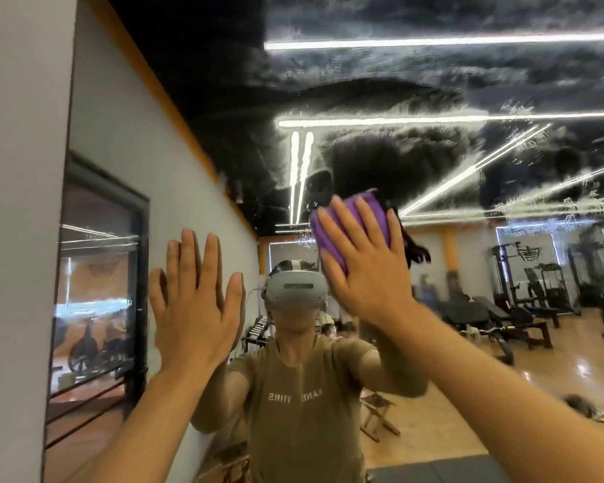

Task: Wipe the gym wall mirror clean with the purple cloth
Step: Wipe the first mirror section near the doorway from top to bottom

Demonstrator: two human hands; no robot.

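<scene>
Head view, close, facing mirror straight on.

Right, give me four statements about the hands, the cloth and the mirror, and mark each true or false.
1. The right hand presses the purple cloth flat against the mirror. True.
2. The left hand grips a spray bottle. False: it is open, fingers straight, holding nothing.
3. Smeary streaks cover the mirror's upper part. True.
4. The cloth lies below the left hand. False: it sits higher, under the right hand.

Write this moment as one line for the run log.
right hand: presses purple cloth flat on mirror | left hand: open, flat | mirror: streaky above cloth
</scene>
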